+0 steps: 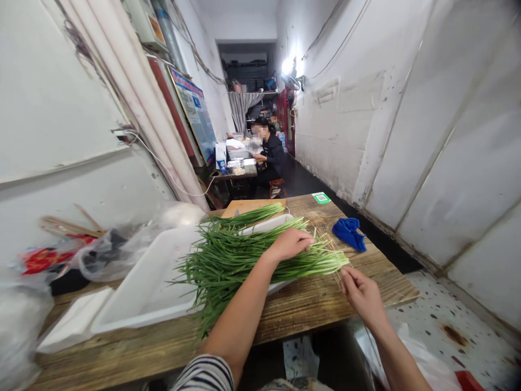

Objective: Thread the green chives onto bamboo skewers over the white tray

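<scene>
A large pile of garlic chives (244,255) lies across a white plastic tray (142,304), green leaves to the left and pale stalk ends to the right. My left hand (291,243) is over the pale ends, its fingers pinched on chive stalks. Just beyond the tips of the stalks, my right hand (360,290) is closed around a thin bamboo skewer, whose lower part seems to run down below the hand. More bamboo skewers (324,234) lie on the wooden table beside the stalk ends, partly hidden by the chives.
A blue cloth (349,233) lies on the wooden table (391,290) at the right. Behind the chives is a wooden board (252,206). Plastic bags (122,255) and a stack of white paper (77,320) are at the left. Another person (271,152) sits at a table farther back.
</scene>
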{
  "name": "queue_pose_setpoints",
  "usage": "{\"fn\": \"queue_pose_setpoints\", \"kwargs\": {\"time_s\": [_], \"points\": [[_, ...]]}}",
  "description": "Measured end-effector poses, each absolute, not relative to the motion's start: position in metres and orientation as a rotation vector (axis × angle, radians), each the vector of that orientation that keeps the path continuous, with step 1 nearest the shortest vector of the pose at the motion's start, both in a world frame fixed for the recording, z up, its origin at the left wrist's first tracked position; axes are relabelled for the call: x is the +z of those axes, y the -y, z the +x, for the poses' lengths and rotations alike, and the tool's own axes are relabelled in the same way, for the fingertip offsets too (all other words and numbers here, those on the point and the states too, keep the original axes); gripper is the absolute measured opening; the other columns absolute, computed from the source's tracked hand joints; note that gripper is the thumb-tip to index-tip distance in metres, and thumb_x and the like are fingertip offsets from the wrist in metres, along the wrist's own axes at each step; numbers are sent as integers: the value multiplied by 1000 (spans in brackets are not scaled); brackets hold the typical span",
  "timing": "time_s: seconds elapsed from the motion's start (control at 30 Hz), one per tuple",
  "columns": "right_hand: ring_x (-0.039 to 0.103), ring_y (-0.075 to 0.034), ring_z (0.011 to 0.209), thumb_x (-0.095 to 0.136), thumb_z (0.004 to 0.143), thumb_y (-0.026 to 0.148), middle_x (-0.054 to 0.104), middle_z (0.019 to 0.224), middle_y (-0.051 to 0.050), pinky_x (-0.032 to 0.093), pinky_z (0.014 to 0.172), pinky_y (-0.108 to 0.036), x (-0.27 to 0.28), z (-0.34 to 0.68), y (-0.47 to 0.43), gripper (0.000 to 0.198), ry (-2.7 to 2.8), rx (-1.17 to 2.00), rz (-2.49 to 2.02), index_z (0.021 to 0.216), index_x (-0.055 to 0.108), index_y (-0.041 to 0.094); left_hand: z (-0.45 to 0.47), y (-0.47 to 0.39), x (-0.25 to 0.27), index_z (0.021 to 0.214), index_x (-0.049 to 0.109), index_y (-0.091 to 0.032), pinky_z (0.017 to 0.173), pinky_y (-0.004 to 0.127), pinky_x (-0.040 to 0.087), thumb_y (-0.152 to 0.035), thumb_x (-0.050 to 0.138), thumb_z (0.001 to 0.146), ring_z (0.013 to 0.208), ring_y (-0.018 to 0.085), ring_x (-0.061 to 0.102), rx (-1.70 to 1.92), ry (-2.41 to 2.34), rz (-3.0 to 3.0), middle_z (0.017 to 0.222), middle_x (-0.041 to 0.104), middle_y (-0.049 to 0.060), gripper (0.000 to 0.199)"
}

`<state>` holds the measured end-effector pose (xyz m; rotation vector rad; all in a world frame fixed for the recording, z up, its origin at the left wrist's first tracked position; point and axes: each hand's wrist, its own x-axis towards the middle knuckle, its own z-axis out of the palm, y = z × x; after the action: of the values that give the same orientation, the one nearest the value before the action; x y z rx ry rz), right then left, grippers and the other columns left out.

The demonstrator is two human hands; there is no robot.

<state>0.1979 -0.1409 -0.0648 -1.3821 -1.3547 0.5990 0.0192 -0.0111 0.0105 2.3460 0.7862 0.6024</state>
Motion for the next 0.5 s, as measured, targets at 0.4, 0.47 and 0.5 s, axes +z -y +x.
{"fn": "queue_pose_setpoints", "kwargs": {"time_s": [0.4, 0.47, 0.5], "points": [[34, -9, 45, 47, 89, 40, 40, 54, 4, 27, 42, -21, -84, 186, 146, 33, 1105, 613, -1278, 64, 47, 19, -6, 71, 15, 96, 70, -20, 91, 29, 40, -33, 45, 89, 102, 19, 58, 545, -824, 2683, 107, 67, 6, 28], [35, -9, 46, 48, 89, 39, 40, 54, 4, 27, 43, -21, -90, 183, 149, 33, 1059, 607, -1271, 63, 47, 19, -22, 76, 16, 98, 69, -21, 90, 27, 41, -33, 45, 88, 106, 18, 58, 441, -784, 2672, 109, 66, 6, 28], [35, -9, 46, 48, 90, 38, 40, 54, 4, 28, 43, -21, -94, 182, 150, 33, 1042, 608, -1268, 63, 47, 19, -28, 77, 17, 97, 69, -21, 89, 26, 41, -34, 46, 88, 108, 18, 57, 390, -762, 2662, 108, 67, 5, 28]]}}
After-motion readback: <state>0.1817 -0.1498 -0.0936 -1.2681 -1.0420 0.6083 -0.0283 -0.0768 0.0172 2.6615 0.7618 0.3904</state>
